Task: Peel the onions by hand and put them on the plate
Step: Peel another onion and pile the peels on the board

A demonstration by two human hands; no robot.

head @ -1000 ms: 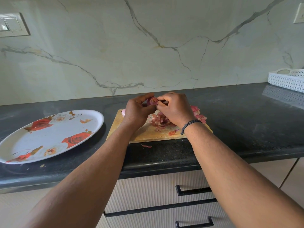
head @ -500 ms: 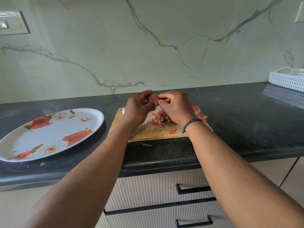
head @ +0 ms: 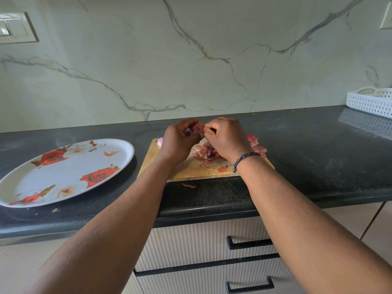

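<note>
1. Nearest, white ribbed drawer fronts with black bar handles [head: 250,242] sit under the black speckled stone bench [head: 212,196]; both forearms cross them, cut off at the bottom edge.
2. A single reddish peel scrap [head: 188,185] lies on the bench just in front of the wooden cutting board [head: 191,172].
3. The large oval white plate with red rose print [head: 63,172] lies left of the board, apart from it, its left end cut off.
4. A pile of pinkish-red onion skins [head: 205,153] rests on the board, partly hidden by the right wrist, which wears a dark braided bracelet [head: 244,158].
5. A pale pink peeled onion [head: 159,142] peeks out behind the left hand [head: 177,143], mostly hidden.
6. The left hand grips a small reddish-purple onion [head: 197,128] above the board's far edge; its long axis cannot be made out. The right hand [head: 227,139] pinches at its right side.
</note>
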